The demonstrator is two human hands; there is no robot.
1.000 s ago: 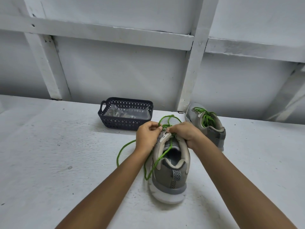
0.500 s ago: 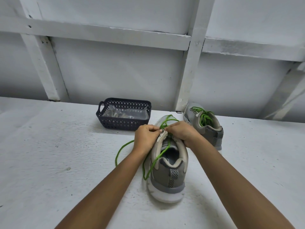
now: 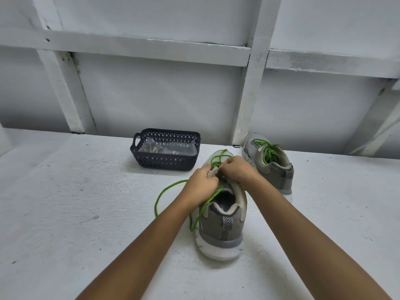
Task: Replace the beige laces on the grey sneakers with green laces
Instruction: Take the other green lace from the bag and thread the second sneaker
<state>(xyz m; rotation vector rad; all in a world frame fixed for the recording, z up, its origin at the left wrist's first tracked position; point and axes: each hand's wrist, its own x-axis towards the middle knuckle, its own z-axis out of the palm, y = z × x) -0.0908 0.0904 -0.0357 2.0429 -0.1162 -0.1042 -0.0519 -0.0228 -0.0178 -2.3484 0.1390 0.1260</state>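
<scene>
Grey with a white sole, the near sneaker (image 3: 223, 226) stands on the white worktop (image 3: 65, 213), heel toward the person, directly beneath both grips. One loose run of the green lace (image 3: 165, 192) curves out to the left of the left grip (image 3: 202, 180). Another strand drops from that grip down the sneaker's left side, past the collar. The left grip's fingers are curled and pinch the lace beside the beige tongue at the top eyelets. The right grip (image 3: 237, 169) touches the left one and is curled on the lace at the same spot, though its fingertips are hidden. Lace loops cross the sneaker's front just beyond them. Farther off, to the right of the right grip, the second sneaker (image 3: 279, 174) stands already laced in green. Beyond the left grip sits a dark basket (image 3: 164, 163) holding a clear bag (image 3: 171, 148), near the white wall (image 3: 151, 94).
</scene>
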